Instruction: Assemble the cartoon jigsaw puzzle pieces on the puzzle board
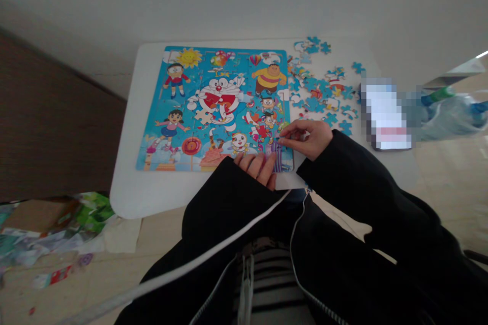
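A blue cartoon jigsaw puzzle (pixel 152 132) lies on the white table, with a bare cardboard patch (pixel 205 117) near its middle. My left hand (pixel 257 166) rests on its lower edge, right of centre, fingers extended and lying flat. At the puzzle's lower right edge, my right hand (pixel 308 137) is closed in a pinch, thumb and forefinger on a small puzzle piece (pixel 277 139) over the purple striped area. The fingers partly cover that piece. Loose puzzle pieces (pixel 316 92) are heaped right of the puzzle, beyond my right hand.
A phone (pixel 387 117), blurred out, lies at the right side of the table (pixel 127 177). Behind it are clear plastic bottles (pixel 453 111). A white cable (pixel 213 250) runs across my front. Packaging litter (pixel 57 233) covers the floor at left, and a wall borders the table's back.
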A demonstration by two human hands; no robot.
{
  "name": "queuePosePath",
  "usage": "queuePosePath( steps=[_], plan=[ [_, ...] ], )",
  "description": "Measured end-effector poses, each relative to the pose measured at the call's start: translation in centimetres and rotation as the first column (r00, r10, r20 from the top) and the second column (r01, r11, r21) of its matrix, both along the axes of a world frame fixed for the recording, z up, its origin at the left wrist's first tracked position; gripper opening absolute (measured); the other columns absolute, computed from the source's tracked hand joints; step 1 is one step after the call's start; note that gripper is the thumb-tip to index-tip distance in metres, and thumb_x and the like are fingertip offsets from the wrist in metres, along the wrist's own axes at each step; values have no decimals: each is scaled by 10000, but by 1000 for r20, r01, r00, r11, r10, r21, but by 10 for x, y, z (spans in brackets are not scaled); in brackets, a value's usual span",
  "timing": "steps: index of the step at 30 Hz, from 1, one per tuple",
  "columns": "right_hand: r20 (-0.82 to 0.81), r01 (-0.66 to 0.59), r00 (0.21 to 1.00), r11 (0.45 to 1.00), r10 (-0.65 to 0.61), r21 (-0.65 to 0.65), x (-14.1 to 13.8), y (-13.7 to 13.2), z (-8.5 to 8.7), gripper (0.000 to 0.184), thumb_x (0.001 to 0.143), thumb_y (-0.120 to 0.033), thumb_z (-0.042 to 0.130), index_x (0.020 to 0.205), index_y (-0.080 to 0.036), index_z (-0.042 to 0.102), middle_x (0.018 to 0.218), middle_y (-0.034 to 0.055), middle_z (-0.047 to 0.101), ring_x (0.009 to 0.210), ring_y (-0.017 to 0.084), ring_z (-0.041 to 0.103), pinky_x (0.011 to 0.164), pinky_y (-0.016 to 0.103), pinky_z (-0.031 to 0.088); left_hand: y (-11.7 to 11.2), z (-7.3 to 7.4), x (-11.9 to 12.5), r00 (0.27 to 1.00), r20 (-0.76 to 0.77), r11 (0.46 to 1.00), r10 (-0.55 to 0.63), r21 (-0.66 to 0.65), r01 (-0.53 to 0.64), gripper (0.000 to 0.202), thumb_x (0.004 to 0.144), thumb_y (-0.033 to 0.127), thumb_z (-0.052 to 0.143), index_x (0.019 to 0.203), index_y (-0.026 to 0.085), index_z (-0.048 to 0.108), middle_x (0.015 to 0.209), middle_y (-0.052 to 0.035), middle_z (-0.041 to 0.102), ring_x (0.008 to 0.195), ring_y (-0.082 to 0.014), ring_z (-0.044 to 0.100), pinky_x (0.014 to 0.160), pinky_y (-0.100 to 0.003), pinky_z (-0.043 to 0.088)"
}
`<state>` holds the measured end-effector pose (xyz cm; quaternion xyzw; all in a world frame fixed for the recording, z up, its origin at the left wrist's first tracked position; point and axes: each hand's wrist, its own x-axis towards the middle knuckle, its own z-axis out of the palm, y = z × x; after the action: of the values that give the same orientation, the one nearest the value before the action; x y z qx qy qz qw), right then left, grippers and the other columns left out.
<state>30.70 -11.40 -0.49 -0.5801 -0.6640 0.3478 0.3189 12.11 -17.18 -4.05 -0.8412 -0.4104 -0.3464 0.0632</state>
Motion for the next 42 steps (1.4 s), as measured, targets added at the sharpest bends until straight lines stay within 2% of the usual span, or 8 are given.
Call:
queuePosePath(
  steps=[5,11,17,23,28,32,37,42],
  plan=[
    [91,-17,996,998,12,56,3,-1,0,186,691,-405,698,722,-222,712,679,11,670,570,116,530,544,260,426,-1,5,-1,997,-75,1000,14,-22,-16,320,857,285,493,1108,161,648,981,-91,632,939,-228,525,939,-411,379],
    [157,-106,984,984,84,142,7,0,-1,173,701,-381,704,702,-208,720,772,41,672,645,131,567,612,278,453,0,6,-1,996,-85,998,8,-67,-14,375,859,305,488,1157,116,613,976,-99,625,927,-238,518,919,-418,385],
    [168,-189,972,973,166,132,9,3,0,156,715,-351,687,695,-201,722,744,33,645,580,94,514,537,239,420,0,5,1,998,-58,997,11,-73,-15,383,860,312,482,1149,99,616,952,-106,610,915,-253,505,904,-431,386],
    [193,-268,952,949,236,164,11,5,-1,199,763,-345,647,858,-194,735,807,45,662,593,95,522,558,240,428,2,9,0,997,-71,996,6,-84,-12,378,848,316,493,1128,101,628,930,-106,602,887,-248,501,871,-415,402],
    [341,-385,892,895,298,226,11,3,1,213,825,-337,581,874,-202,738,842,64,662,724,140,566,641,263,428,3,8,1,998,-65,997,12,-76,-17,382,846,322,482,1118,101,634,934,-112,605,892,-258,503,864,-415,400],
    [545,-425,809,860,221,282,8,-1,5,254,872,-333,513,871,-207,734,860,70,669,725,156,533,608,282,382,2,6,1,998,-59,997,25,-67,-29,373,851,332,490,1117,111,629,996,-111,618,945,-268,518,895,-421,383],
    [528,-518,786,809,322,277,11,5,9,237,874,-303,512,881,-191,720,835,57,677,723,142,568,634,260,415,3,1,3,998,-56,996,-29,-83,24,390,872,296,444,1178,84,564,1207,-88,585,1040,-255,524,932,-419,361],
    [517,-444,814,858,265,257,12,17,8,270,870,-318,527,1050,-195,686,992,79,679,824,175,591,753,308,432,2,-1,4,1000,-11,999,-21,-46,21,367,890,279,411,1166,90,562,1199,-70,595,1039,-246,538,947,-415,356]
  ],
)
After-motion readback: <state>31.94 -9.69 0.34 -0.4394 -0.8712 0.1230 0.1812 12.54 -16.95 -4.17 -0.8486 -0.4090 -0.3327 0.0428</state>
